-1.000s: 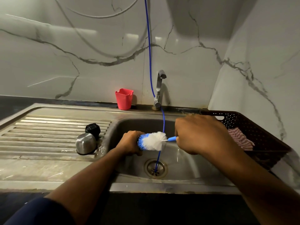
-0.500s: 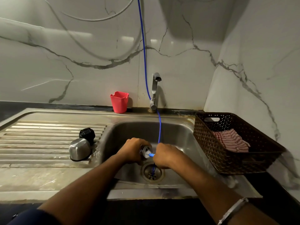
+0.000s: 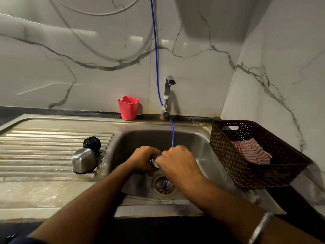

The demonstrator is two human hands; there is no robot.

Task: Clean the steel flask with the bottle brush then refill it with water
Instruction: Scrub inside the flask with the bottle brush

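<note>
Since a second ago the bottle brush has gone fully inside the steel flask (image 3: 155, 162) over the sink (image 3: 202, 143). Left hand (image 3: 143, 160) grips the flask; right hand (image 3: 175, 161), at its 3 o'clock, is clenched (brush handle hidden). Scrubbing underway; refilling remains.

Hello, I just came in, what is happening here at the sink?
A person is scrubbing a steel flask over the sink. The left hand grips the flask, held sideways with its mouth toward the right hand. The right hand is closed right at the mouth, so the brush is hidden, probably pushed inside. The steel cup and black cap sit on the drainboard. No water is seen running from the tap, so refilling has not begun.
</note>
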